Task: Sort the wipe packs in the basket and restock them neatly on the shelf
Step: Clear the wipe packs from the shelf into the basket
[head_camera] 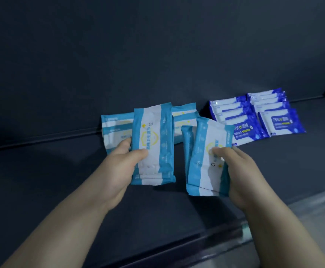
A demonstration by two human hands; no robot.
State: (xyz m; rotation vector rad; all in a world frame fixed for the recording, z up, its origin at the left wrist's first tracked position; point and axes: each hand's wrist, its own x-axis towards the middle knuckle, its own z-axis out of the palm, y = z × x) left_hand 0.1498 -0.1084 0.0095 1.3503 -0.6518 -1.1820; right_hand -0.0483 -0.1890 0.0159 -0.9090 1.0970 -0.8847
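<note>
left hand point(127, 163) grips light-blue packs point(153, 146) | right hand point(237, 171) grips more light-blue packs point(208, 157), both above shelf point(61, 180) | far: shelved light-blue packs point(115, 128) left, dark-blue packs point(258, 115) right (tidy rows) | judged partway; basket unseen

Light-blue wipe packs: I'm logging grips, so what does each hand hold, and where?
Left hand grips one light-blue pack at its left edge; right hand pinches another light-blue pack on its right side.
</note>
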